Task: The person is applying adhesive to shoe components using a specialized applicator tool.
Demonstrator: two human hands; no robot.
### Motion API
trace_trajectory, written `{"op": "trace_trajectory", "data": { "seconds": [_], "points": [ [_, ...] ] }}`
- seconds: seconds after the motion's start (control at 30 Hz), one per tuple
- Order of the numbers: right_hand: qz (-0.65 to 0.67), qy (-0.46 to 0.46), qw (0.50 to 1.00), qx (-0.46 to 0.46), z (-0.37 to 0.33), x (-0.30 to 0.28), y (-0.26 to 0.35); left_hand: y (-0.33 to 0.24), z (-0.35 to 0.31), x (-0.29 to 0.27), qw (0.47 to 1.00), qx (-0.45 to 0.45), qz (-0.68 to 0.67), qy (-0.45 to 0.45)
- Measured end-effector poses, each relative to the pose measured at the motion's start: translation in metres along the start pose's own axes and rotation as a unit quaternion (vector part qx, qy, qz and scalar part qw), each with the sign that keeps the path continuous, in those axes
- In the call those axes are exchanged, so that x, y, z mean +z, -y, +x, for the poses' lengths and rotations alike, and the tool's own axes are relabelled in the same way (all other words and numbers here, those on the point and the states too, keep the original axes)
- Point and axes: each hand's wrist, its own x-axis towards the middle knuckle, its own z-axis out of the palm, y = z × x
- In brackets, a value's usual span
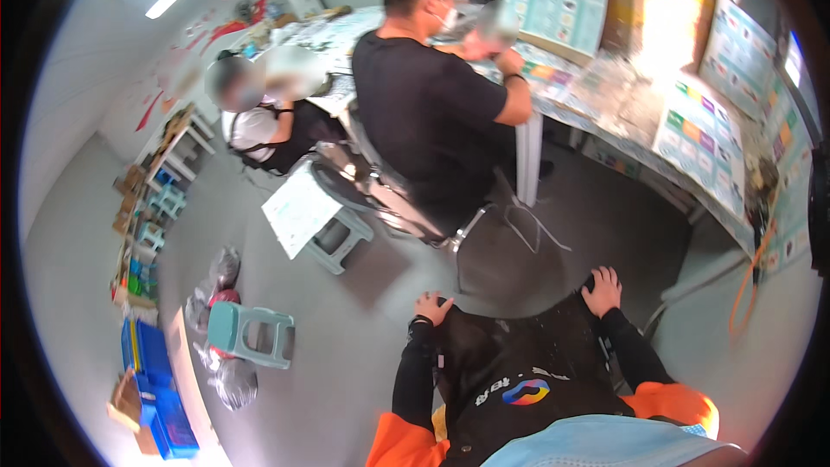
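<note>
My left hand (pixel 432 307) lies on my left knee, over the edge of a black apron (pixel 510 346) with a colourful round print. On the other knee rests my right hand (pixel 603 291), its fingers stretched out over the apron's corner. Neither hand holds anything. Both forearms wear black sleeves with orange cloth above them. My hands are apart, with the apron spread between them across my lap.
Ahead, a person in a black T-shirt (pixel 424 112) sits on a metal-legged chair by a cluttered worktable (pixel 596 104). Another person sits farther left. A green plastic stool (pixel 251 335) stands beside plastic bags (pixel 235 382). Blue bins (pixel 173 424) line the left wall. An orange cable (pixel 752 294) hangs right.
</note>
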Motion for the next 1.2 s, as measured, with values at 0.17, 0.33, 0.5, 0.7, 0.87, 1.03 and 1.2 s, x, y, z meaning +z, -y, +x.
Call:
{"op": "trace_trajectory", "data": {
  "seconds": [0.17,0.33,0.5,0.7,0.87,1.03,1.2],
  "points": [
    [-0.020,0.017,0.999,0.025,0.000,-0.005,-0.006,-0.014,-0.010,0.005,0.999,-0.032,-0.032,-0.027],
    [-0.016,0.021,0.999,0.036,-0.001,-0.007,-0.002,-0.016,-0.009,-0.002,0.999,-0.030,-0.043,-0.011],
    [-0.021,0.038,0.998,0.040,0.001,-0.007,0.004,-0.021,-0.013,-0.005,0.998,-0.053,-0.032,-0.003],
    [-0.030,0.019,0.999,0.037,0.000,-0.006,0.003,-0.024,-0.017,-0.007,0.998,-0.056,-0.040,-0.004],
    [-0.021,0.032,0.999,0.038,0.000,-0.001,-0.001,-0.026,-0.018,-0.010,0.997,-0.060,-0.041,0.005],
    [-0.020,0.042,0.998,0.045,0.000,-0.004,0.004,-0.021,-0.019,-0.008,0.997,-0.058,-0.043,-0.010],
    [-0.024,0.022,0.998,0.047,-0.003,-0.003,-0.006,-0.034,-0.020,-0.010,0.998,-0.053,-0.041,0.004]
  ]
}}
